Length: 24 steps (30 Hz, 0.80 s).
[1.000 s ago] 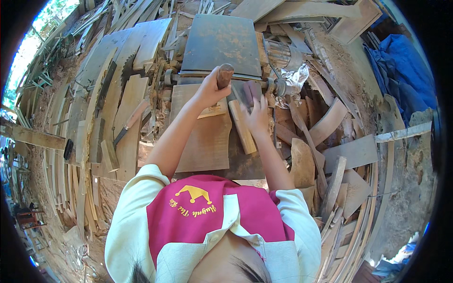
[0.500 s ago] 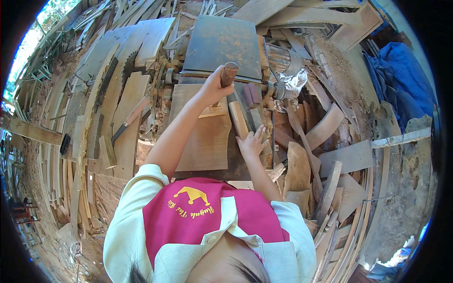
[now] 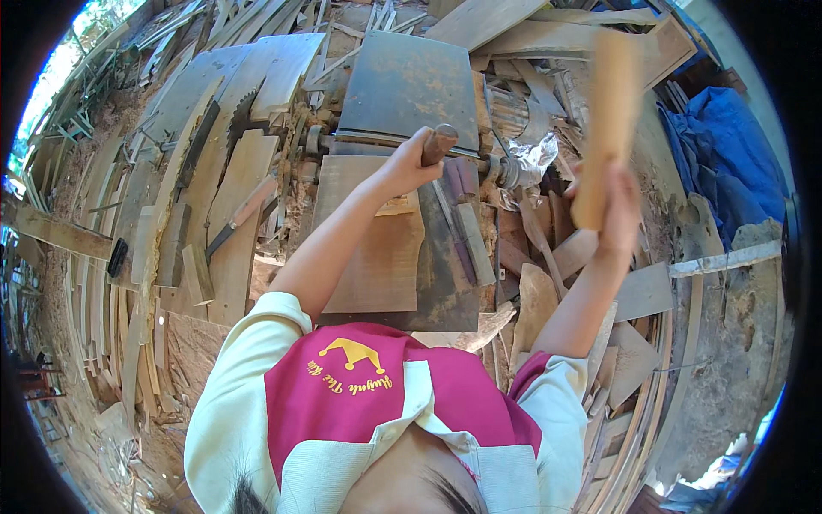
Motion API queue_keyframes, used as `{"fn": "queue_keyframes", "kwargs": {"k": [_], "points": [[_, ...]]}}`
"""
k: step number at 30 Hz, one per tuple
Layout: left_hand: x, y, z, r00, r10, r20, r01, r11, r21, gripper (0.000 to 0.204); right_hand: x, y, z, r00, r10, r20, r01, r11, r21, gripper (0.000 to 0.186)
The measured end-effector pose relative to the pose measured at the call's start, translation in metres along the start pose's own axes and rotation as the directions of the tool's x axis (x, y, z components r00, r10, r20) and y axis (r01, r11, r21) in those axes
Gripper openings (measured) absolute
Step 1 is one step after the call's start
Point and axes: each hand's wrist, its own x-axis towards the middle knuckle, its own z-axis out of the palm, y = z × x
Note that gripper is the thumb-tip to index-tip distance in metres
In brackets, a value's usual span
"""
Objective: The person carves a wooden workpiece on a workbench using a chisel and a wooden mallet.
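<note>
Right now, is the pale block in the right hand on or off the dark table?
Off: the right hand grips the pale block toward its near end, out to the right of the dark table.

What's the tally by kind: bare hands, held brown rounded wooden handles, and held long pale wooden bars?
Bare hands (left hand, right hand): 2
Held brown rounded wooden handle: 1
Held long pale wooden bar: 1
Total: 4

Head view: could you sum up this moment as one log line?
Left hand: grips brown wooden handle | right hand: holds up pale wooden bar, blurred | brown board: lies flat, below left hand
</note>
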Motion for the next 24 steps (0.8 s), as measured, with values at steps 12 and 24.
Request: {"fn": "queue_keyframes", "kwargs": {"k": [12,24], "points": [[0.002,0.013,0.001,0.999,0.036,-0.031,-0.036,0.999,0.015,0.029,-0.02,0.001,0.013,0.99,-0.046,0.136,0.135,0.617,-0.775,0.049],[-0.001,0.007,0.0,1.0,-0.029,0.009,0.028,0.998,0.055,0.037,-0.033,0.031,0.027,0.954,0.066,0.293,0.178,0.662,-0.728,0.041]]}}
